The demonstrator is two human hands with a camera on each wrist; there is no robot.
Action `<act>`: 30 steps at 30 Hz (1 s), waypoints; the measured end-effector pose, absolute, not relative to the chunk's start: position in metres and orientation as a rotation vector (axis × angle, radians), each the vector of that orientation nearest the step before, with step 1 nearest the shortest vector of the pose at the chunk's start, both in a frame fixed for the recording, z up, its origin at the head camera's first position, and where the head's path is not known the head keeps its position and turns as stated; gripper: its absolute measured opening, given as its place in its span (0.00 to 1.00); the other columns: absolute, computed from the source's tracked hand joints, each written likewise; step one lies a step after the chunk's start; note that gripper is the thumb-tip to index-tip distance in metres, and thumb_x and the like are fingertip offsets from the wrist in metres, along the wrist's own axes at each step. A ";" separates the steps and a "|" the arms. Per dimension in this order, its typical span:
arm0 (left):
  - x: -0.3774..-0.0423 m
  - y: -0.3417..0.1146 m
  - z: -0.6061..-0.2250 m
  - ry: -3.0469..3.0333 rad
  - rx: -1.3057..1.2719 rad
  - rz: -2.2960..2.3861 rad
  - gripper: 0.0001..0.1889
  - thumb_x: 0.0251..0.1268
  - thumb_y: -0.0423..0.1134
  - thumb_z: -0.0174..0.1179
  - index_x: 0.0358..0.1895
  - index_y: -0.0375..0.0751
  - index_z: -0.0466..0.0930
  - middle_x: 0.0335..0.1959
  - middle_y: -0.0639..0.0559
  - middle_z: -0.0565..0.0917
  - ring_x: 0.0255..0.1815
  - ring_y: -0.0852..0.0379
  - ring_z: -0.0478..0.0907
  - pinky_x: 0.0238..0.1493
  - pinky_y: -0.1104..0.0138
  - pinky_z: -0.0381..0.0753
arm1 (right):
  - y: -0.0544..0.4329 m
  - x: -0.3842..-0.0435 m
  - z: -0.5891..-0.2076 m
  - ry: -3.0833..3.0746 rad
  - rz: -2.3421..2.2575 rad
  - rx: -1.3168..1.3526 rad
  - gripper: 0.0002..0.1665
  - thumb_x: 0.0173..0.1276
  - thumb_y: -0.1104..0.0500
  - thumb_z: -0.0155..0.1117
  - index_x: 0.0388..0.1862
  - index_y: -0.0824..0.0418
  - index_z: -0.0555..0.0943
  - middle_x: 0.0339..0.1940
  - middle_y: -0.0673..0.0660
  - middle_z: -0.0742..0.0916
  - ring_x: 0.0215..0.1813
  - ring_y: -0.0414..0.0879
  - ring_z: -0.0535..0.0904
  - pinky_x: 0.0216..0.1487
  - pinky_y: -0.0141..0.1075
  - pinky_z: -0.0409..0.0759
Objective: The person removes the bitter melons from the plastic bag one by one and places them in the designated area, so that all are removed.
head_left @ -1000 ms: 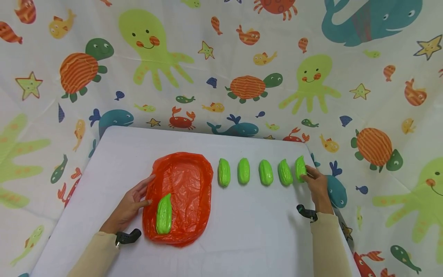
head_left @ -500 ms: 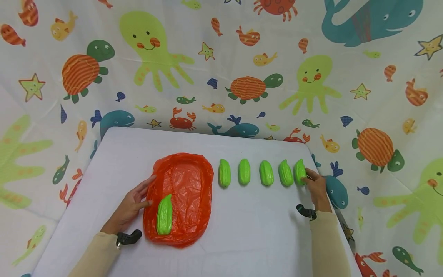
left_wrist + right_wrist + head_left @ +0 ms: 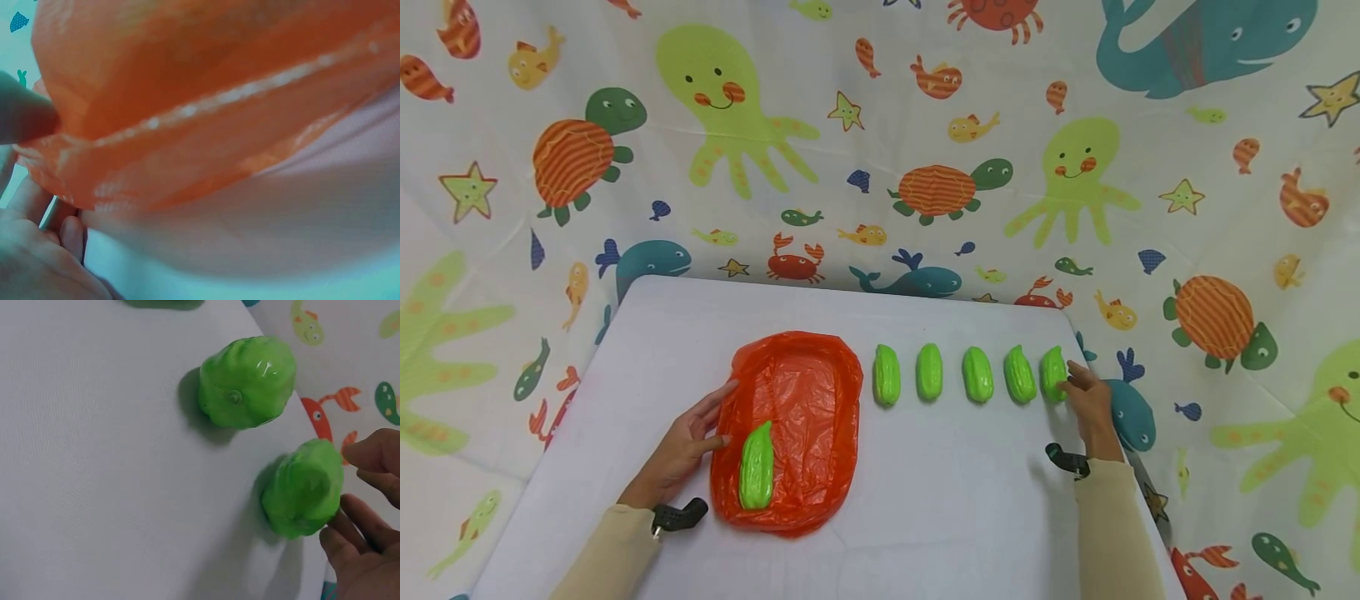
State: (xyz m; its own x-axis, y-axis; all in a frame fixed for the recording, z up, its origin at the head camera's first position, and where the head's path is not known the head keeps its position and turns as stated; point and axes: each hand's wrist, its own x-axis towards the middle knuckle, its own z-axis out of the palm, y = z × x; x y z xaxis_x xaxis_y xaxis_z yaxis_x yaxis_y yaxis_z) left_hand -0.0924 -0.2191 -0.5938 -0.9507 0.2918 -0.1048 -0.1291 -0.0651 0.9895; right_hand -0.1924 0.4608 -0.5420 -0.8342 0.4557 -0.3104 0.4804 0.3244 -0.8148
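Observation:
Five-odd is not counted here: several glossy green toy gourds [image 3: 977, 374] lie upright in a row on the white table. My right hand [image 3: 1088, 406] is beside the rightmost gourd [image 3: 1054, 374]; in the right wrist view its fingers [image 3: 369, 519] are spread loosely at that gourd's [image 3: 305, 490] edge, not wrapped round it. Left of the row lies a red plastic bag [image 3: 808, 400], spread wide with a raised rim. Another green gourd [image 3: 756, 467] lies inside it. My left hand [image 3: 681, 450] pinches the bag's left rim, thumb inside and fingers outside.
The white table [image 3: 925, 508] ends just past my right hand. Behind it hangs a cloth [image 3: 880, 133] printed with sea animals. A black strap device [image 3: 679, 513] is on the left wrist, another [image 3: 1066, 459] on the right.
The rightmost gourd has come down and slightly right into line with the row. My right hand has loosened from it. The left hand stays at the bag's rim.

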 end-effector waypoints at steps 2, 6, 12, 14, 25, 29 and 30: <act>-0.092 -0.219 -0.594 1.927 0.169 2.094 0.42 0.75 0.27 0.61 0.87 0.46 0.53 0.88 0.42 0.55 0.72 0.78 0.70 0.65 0.76 0.80 | 0.459 -0.192 -0.538 2.565 -1.580 0.901 0.38 0.81 0.62 0.58 0.86 0.54 0.62 0.88 0.60 0.65 0.88 0.59 0.59 0.87 0.55 0.59; -0.092 -0.220 -0.594 1.930 0.156 2.091 0.42 0.75 0.27 0.62 0.87 0.47 0.53 0.88 0.42 0.55 0.73 0.77 0.70 0.64 0.76 0.81 | 0.452 -0.192 -0.527 2.616 -1.605 0.894 0.38 0.80 0.62 0.62 0.85 0.52 0.65 0.87 0.58 0.67 0.87 0.57 0.62 0.87 0.51 0.63; -0.092 -0.220 -0.594 1.912 0.153 2.095 0.42 0.75 0.27 0.61 0.87 0.48 0.53 0.88 0.41 0.55 0.73 0.76 0.71 0.64 0.75 0.81 | 0.433 -0.188 -0.507 2.691 -1.661 0.830 0.39 0.78 0.62 0.66 0.84 0.48 0.68 0.85 0.55 0.71 0.85 0.53 0.66 0.86 0.44 0.65; -0.092 -0.220 -0.593 1.905 0.154 2.099 0.42 0.75 0.27 0.61 0.87 0.47 0.52 0.88 0.41 0.55 0.73 0.76 0.71 0.64 0.75 0.81 | 0.424 -0.186 -0.500 2.716 -1.681 0.812 0.39 0.77 0.62 0.67 0.83 0.47 0.69 0.84 0.54 0.72 0.84 0.52 0.67 0.85 0.43 0.66; -0.092 -0.218 -0.591 1.933 0.146 2.077 0.42 0.75 0.28 0.62 0.87 0.47 0.53 0.89 0.40 0.52 0.72 0.80 0.68 0.65 0.78 0.79 | 0.376 -0.177 -0.480 2.754 -1.720 0.651 0.41 0.76 0.60 0.70 0.83 0.40 0.69 0.84 0.51 0.72 0.84 0.51 0.67 0.84 0.46 0.68; -0.093 -0.218 -0.590 1.939 0.143 2.070 0.42 0.75 0.28 0.62 0.87 0.47 0.53 0.88 0.38 0.52 0.72 0.80 0.68 0.65 0.78 0.79 | 0.357 -0.172 -0.476 2.765 -1.731 0.600 0.42 0.75 0.60 0.71 0.83 0.40 0.69 0.83 0.50 0.73 0.83 0.49 0.68 0.83 0.45 0.69; -0.093 -0.218 -0.590 1.939 0.143 2.070 0.42 0.75 0.28 0.62 0.87 0.47 0.53 0.88 0.38 0.52 0.72 0.79 0.68 0.65 0.78 0.79 | 0.352 -0.170 -0.476 2.768 -1.735 0.586 0.42 0.75 0.60 0.71 0.83 0.40 0.69 0.83 0.50 0.74 0.83 0.49 0.69 0.83 0.44 0.69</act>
